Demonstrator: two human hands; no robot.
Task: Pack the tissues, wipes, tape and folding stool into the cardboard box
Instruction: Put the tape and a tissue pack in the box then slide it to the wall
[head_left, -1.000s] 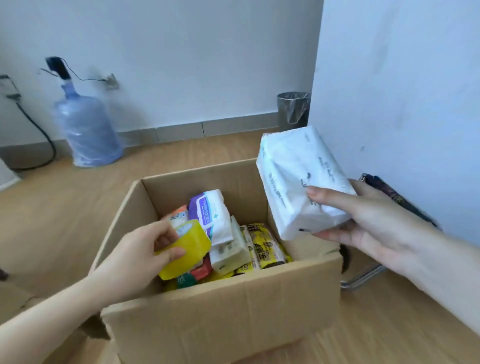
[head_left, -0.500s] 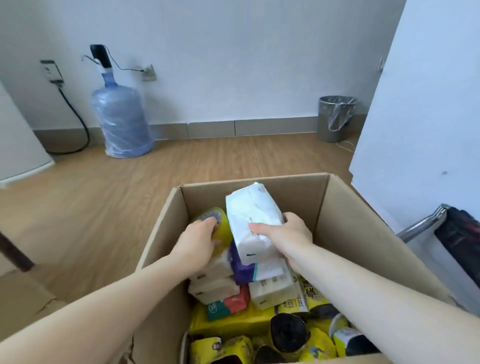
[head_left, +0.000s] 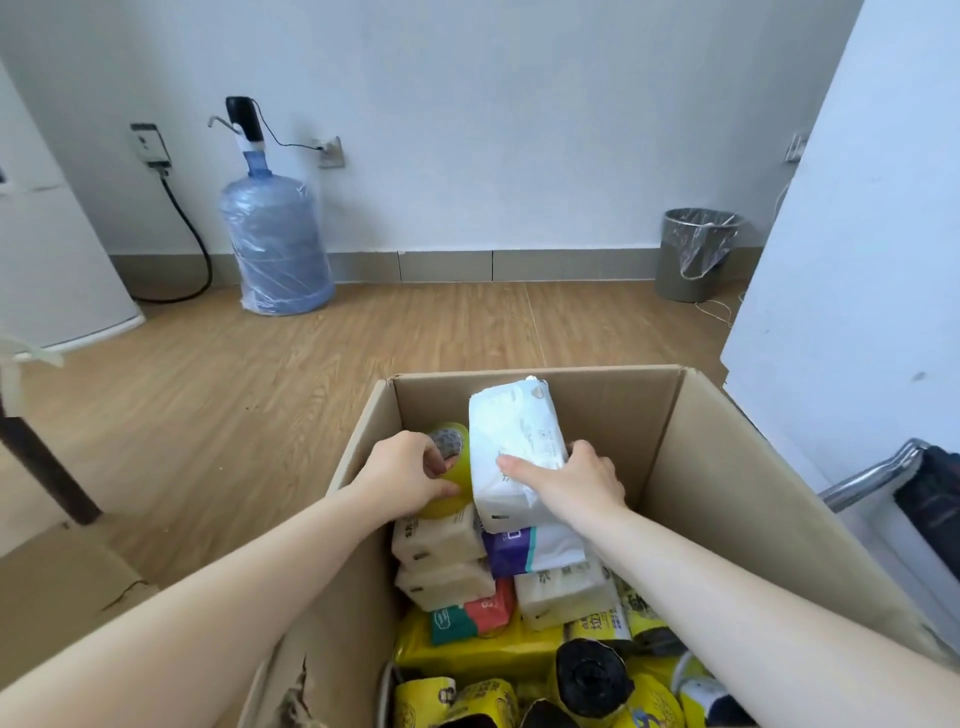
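An open cardboard box (head_left: 727, 467) stands on the wooden floor below me. Both hands reach into its far end. My left hand (head_left: 410, 475) grips a yellow tape roll (head_left: 451, 452) against the left wall. My right hand (head_left: 576, 480) holds a white tissue pack (head_left: 514, 441) upright beside the roll. Under them lie cream tissue packs (head_left: 441, 540), a purple-and-white wipes pack (head_left: 530, 548) and yellow-wrapped rolls (head_left: 467, 701). The folding stool (head_left: 914, 488), with chrome tube and dark seat, leans outside the box at the right.
A blue water bottle (head_left: 275, 244) with a pump stands at the far wall, a grey waste bin (head_left: 693, 254) at the back right. A white wall panel (head_left: 857, 234) rises right of the box. A dark furniture leg (head_left: 47, 462) and flat cardboard (head_left: 62, 587) lie left.
A second ago both hands were above the box, the right one out to the side. They went down into the far end with the tape and white pack; since half a second ago little differs.
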